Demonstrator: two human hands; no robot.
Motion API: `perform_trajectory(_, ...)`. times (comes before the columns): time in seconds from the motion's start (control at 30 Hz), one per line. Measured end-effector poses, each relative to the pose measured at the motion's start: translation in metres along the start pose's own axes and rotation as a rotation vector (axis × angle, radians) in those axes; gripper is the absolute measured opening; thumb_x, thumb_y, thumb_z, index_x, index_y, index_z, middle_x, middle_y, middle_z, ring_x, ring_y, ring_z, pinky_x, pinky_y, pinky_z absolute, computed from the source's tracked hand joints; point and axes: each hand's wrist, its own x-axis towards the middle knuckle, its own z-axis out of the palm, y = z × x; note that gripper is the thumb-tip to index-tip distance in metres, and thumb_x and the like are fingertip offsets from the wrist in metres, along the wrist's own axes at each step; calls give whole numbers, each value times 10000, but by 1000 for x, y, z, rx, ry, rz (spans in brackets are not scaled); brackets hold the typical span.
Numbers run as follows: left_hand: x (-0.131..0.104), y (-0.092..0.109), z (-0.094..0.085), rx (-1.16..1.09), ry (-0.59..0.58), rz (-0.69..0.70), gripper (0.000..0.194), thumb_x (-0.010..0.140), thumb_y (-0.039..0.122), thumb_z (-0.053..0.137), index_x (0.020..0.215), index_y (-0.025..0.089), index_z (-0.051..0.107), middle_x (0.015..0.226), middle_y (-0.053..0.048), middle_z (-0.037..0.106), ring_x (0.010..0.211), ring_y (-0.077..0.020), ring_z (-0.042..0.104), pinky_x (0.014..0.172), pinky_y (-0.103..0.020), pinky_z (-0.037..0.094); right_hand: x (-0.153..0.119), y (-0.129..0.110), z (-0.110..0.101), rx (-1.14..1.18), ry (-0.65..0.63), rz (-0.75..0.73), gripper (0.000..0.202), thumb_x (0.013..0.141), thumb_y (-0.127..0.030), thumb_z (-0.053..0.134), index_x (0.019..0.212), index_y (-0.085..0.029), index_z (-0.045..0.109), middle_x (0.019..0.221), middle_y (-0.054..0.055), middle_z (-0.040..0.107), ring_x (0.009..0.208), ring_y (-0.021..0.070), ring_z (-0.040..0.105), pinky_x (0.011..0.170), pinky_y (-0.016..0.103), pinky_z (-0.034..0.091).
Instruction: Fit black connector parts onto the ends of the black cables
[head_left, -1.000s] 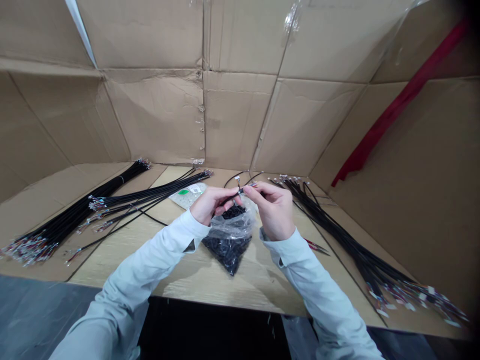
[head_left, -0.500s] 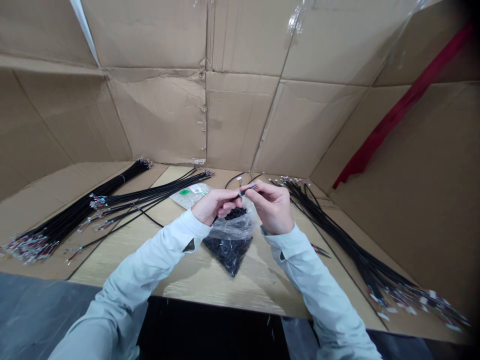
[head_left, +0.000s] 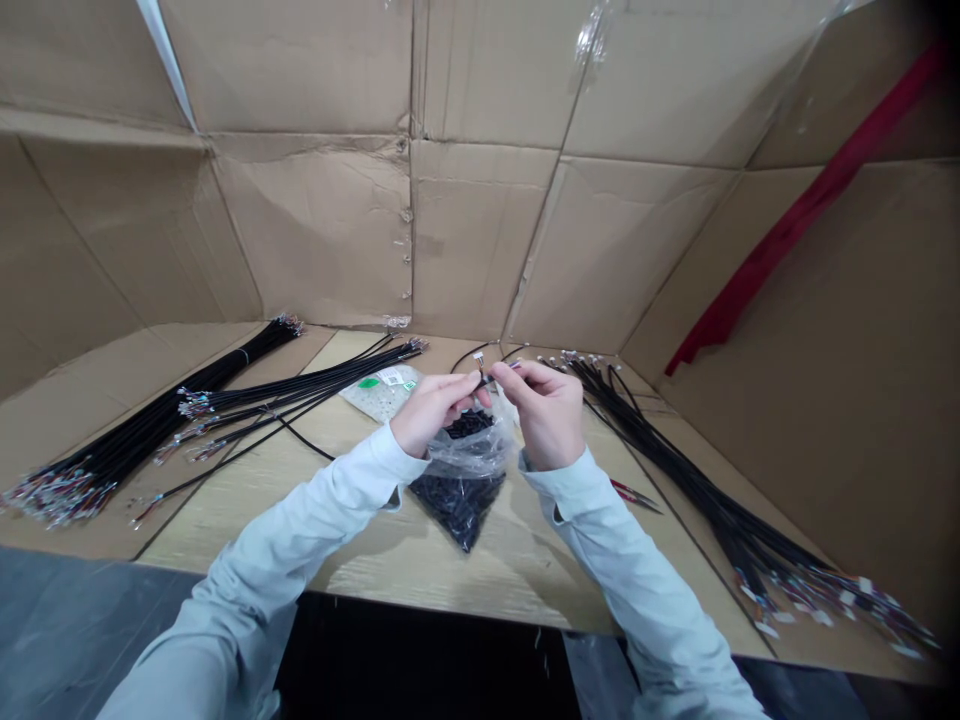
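Note:
My left hand (head_left: 439, 408) is closed, its thumb and fingers pinching a black cable (head_left: 485, 380) near its end. A small white connector (head_left: 478, 357) on thin wires stands up just beyond the left fingertips. My right hand (head_left: 551, 412) is closed too, its thumb and forefinger pinching thin coloured wires (head_left: 514, 366) at the same cable end. The fingertips of both hands are close together, and the exact grip is partly hidden. Below them lies an open clear plastic bag (head_left: 459, 505) of small black parts.
Bundles of black cables with coloured wire ends lie at the left (head_left: 150, 430), centre left (head_left: 315, 380) and right (head_left: 690, 480). A clear bag with a green label (head_left: 375, 392) lies behind my left hand. Red-handled pliers (head_left: 636, 496) lie right. Cardboard walls (head_left: 480, 240) enclose the table.
My left hand has shifted slightly right and up, toward the right fingers. My right thumb has moved slightly up and now covers more of the wires.

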Motion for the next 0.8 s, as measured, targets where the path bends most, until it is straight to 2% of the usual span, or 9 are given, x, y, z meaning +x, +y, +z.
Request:
perform_trajectory(0.07, -1, -2, 2, 62, 14, 79, 330, 760, 419, 502, 696, 102, 569, 509, 59, 268, 430, -37, 200, 424, -210, 108, 0, -2, -1, 0, 36, 34, 288, 599, -375, 700, 524, -119, 592, 477, -34, 428, 478, 21, 335, 480, 182, 291)
perform_trajectory(0.2, 0, -8, 2, 250, 39, 244, 309, 784, 397, 478, 772, 113, 599, 514, 55, 281, 473, -54, 227, 455, -211, 152, 0, -7, -3, 158, -1, 197, 276, 565, -382, 717, 638, -121, 663, 468, -39, 395, 462, 13, 293, 452, 179, 213)
perform_trajectory(0.3, 1, -11, 0, 292, 55, 268, 341, 786, 438, 469, 782, 122, 597, 508, 55, 295, 466, -54, 226, 457, -212, 157, -2, -5, 1, 286, 8, 257, 322, 522, -383, 737, 701, -123, 676, 455, -49, 367, 460, 14, 282, 453, 179, 195)
perform_trajectory(0.53, -3, -4, 1, 146, -30, 217, 382, 736, 489, 525, 750, 109, 563, 487, 76, 236, 409, -30, 186, 422, -207, 116, -4, 7, 9, 250, 19, 97, 273, 583, -401, 699, 648, -137, 667, 518, -26, 476, 498, 26, 339, 500, 189, 309)
perform_trajectory(0.6, -5, -1, 2, 126, -38, 203, 384, 725, 489, 537, 738, 106, 557, 485, 79, 225, 402, -25, 178, 415, -207, 103, -4, 10, 6, 209, 3, 51, 234, 619, -384, 684, 665, -155, 683, 538, -20, 524, 515, 36, 397, 542, 196, 356)
perform_trajectory(0.7, -7, 2, 4, 103, -41, 176, 385, 710, 487, 554, 727, 102, 546, 480, 85, 210, 390, -19, 166, 405, -206, 85, -2, 12, 1, 142, -13, 2, 180, 647, -357, 674, 693, -185, 702, 678, -1, 631, 609, 69, 520, 627, 213, 420)
perform_trajectory(0.8, -8, 3, 5, 73, -48, 151, 387, 690, 486, 573, 712, 102, 533, 474, 90, 212, 378, -13, 161, 397, -205, 72, -1, 13, -2, 88, -48, -41, 159, 665, -343, 663, 689, -192, 706, 764, 11, 665, 707, 103, 582, 687, 229, 449)
